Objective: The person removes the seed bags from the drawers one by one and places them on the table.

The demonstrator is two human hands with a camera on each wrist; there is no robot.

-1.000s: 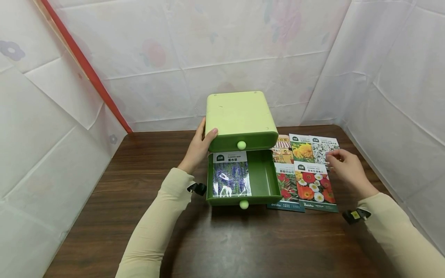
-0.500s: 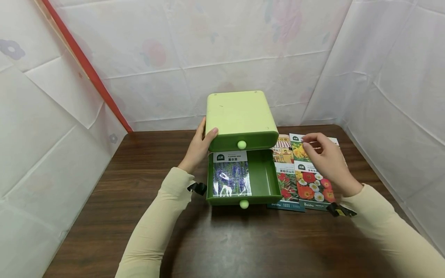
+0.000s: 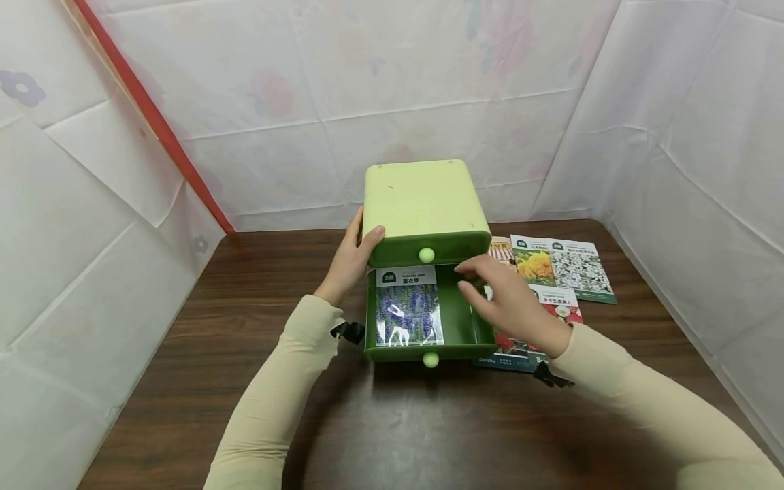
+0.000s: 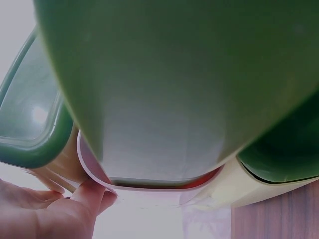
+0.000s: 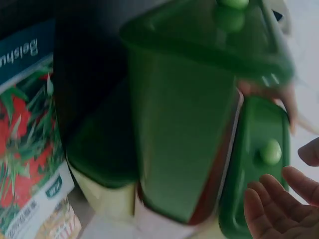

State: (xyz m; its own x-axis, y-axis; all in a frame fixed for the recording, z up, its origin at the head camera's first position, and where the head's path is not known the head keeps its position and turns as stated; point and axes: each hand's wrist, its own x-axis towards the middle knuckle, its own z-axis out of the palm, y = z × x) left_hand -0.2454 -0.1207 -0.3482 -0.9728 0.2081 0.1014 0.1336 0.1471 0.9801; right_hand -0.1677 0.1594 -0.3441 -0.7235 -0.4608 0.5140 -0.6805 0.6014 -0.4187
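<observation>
A light-green storage box (image 3: 422, 197) with dark-green drawers stands on the table. Its lower drawer (image 3: 459, 320) is pulled out and has a lavender seed packet (image 3: 407, 313) lying along its left side. My left hand (image 3: 350, 262) holds the box's upper left front corner, thumb toward the front and fingers along the side. My right hand (image 3: 511, 303) hovers over the right part of the drawer, fingers loosely bent, with nothing seen between them. In the right wrist view, the right hand's fingertips (image 5: 266, 184) appear near the upper drawer's round knob (image 5: 270, 152).
Seed packets lie right of the box: white flowers (image 3: 582, 269), yellow flowers (image 3: 534, 267), poppies (image 3: 560, 299), red flowers (image 3: 502, 361) and a cartoon-printed one (image 3: 502, 250). My right hand partly covers some. White cloth (image 3: 306, 102) hangs behind the brown table (image 3: 257, 272).
My right hand has moved left, from the white-flower packet across the other packets to above the open drawer. The left hand, the box and the drawer have stayed put.
</observation>
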